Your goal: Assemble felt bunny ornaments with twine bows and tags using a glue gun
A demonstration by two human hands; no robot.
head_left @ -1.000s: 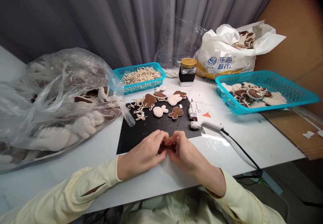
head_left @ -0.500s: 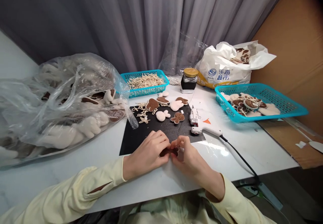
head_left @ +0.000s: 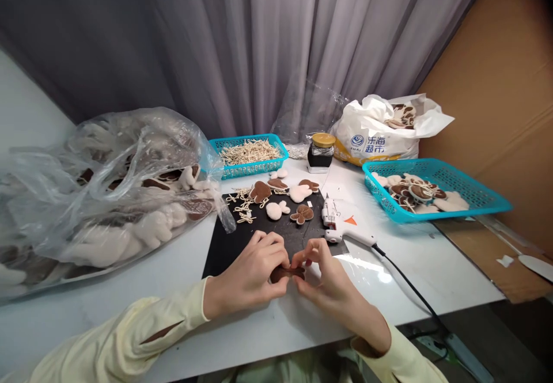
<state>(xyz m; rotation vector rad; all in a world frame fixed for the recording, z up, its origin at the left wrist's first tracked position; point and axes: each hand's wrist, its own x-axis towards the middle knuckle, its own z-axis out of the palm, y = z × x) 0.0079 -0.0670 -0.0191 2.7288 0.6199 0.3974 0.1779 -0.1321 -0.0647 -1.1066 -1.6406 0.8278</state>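
Note:
Between both hands, at the near edge of the black mat (head_left: 233, 239), is a small brown plush bunny-head piece (head_left: 280, 275). My left hand (head_left: 257, 268) pinches its left part, thumb below and fingers above. My right hand (head_left: 324, 273) pinches the right end the same way; the fingers cover much of the piece. Just beyond lie a brown bunny-head piece (head_left: 302, 215), a white one (head_left: 277, 210), and several more brown and white pieces. Small cream string bows (head_left: 245, 215) lie on the mat's far left. A white hot glue gun (head_left: 345, 222) rests on its side at the right.
A clear plastic bag (head_left: 129, 198) of plush pieces fills the left. A blue basket (head_left: 254, 167) of bows, a gold-lidded jar (head_left: 322, 151) and a white shopping bag (head_left: 380, 141) stand behind. Another blue basket (head_left: 488, 203) holds finished-looking pieces. The gun's black cord (head_left: 410, 282) runs off the right front.
The camera view has tilted slightly, so the scene sits lower in the picture. Both hands still pinch the brown piece, with only slight finger movement.

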